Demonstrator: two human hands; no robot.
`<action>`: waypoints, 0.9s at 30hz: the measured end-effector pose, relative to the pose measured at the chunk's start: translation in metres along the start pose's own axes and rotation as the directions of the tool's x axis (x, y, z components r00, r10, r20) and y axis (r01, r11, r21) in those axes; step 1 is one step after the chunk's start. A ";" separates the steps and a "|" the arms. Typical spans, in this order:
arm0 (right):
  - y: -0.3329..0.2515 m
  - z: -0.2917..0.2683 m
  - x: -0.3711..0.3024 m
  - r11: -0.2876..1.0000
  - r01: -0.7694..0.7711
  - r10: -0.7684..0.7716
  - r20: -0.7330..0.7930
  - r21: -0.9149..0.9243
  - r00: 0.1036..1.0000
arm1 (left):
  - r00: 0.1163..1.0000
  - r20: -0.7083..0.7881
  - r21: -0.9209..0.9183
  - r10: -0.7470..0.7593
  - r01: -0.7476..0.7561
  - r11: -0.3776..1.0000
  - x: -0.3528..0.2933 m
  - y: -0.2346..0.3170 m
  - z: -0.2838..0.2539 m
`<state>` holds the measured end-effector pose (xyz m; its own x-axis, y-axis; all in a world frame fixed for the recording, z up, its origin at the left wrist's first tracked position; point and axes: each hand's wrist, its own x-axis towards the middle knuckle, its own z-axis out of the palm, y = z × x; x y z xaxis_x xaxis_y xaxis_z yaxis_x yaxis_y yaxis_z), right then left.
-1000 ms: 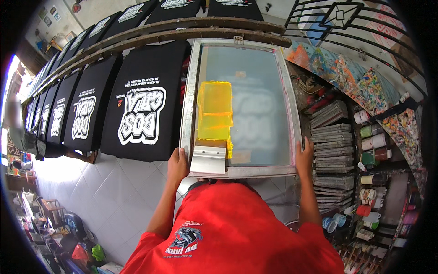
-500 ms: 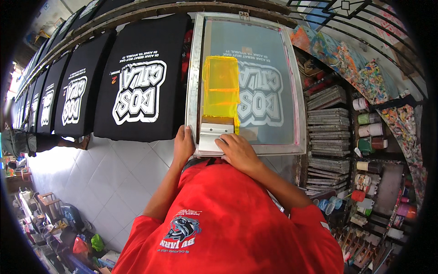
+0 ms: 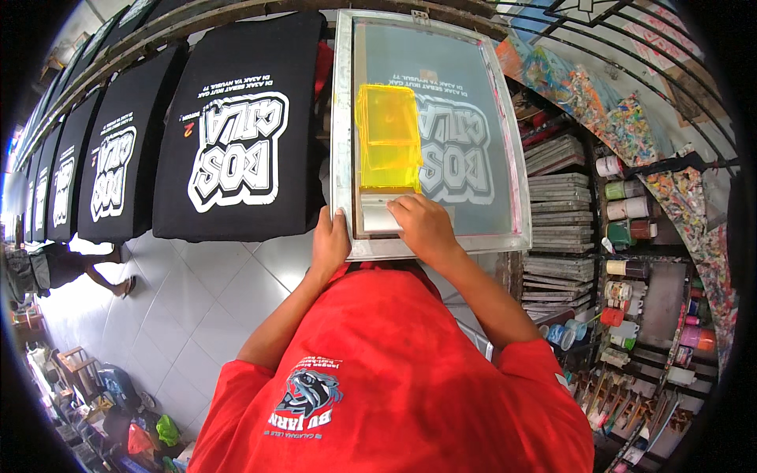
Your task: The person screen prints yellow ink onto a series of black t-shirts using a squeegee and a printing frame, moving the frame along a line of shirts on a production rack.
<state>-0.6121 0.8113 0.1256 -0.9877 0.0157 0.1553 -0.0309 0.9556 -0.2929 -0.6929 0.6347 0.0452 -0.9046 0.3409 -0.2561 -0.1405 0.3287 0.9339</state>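
Note:
A screen-printing frame [image 3: 344, 142] with grey-blue mesh lies over a black shirt, whose white print shows through. My left hand [image 3: 332, 239] grips the frame's near left corner, its fingers on the rim. My right hand [image 3: 426, 227] is closed on the right end of a pale squeegee [image 3: 378, 216] inside the frame's near left part. Just beyond the squeegee, a bright yellow see-through area [image 3: 386, 138] covers part of the mesh; whether it is ink or film I cannot tell. The squeegee's lower edge is hidden.
Black shirts with white prints [image 3: 236, 158] lie on boards in a row to the left. Stacked screen frames [image 3: 558, 213] and shelves with paint containers [image 3: 627, 209] stand at right. A metal rail [image 3: 465, 22] runs behind. Another person's foot [image 3: 124, 285] shows at far left.
My right hand and the squeegee have moved slightly away from me, and the squeegee's angle has changed. My left hand stays at the frame's corner. The whole view has shifted a little.

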 end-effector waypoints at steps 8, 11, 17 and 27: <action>0.036 -0.063 0.056 0.994 -0.088 0.090 -0.031 0.072 0.995 | 1.000 -0.002 -0.009 -0.030 0.030 1.000 -0.003 0.001 -0.002; 0.057 -0.068 0.091 0.986 -0.163 0.162 0.028 0.043 0.986 | 0.999 0.000 0.007 -0.041 0.041 0.999 -0.002 0.000 -0.002; 0.079 -0.051 0.119 0.980 -0.192 0.185 0.118 0.044 0.976 | 0.999 -0.013 -0.024 -0.038 0.038 0.999 -0.002 0.000 0.000; 0.077 -0.009 0.090 0.999 -0.029 0.026 -0.051 -0.045 0.998 | 0.997 -0.002 0.001 -0.083 0.083 0.997 -0.002 0.005 0.000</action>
<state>-0.7021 0.8890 0.1252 -0.9792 0.0557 0.1951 0.0043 0.9670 -0.2548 -0.6916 0.6357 0.0504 -0.8904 0.3111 -0.3322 -0.2147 0.3564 0.9093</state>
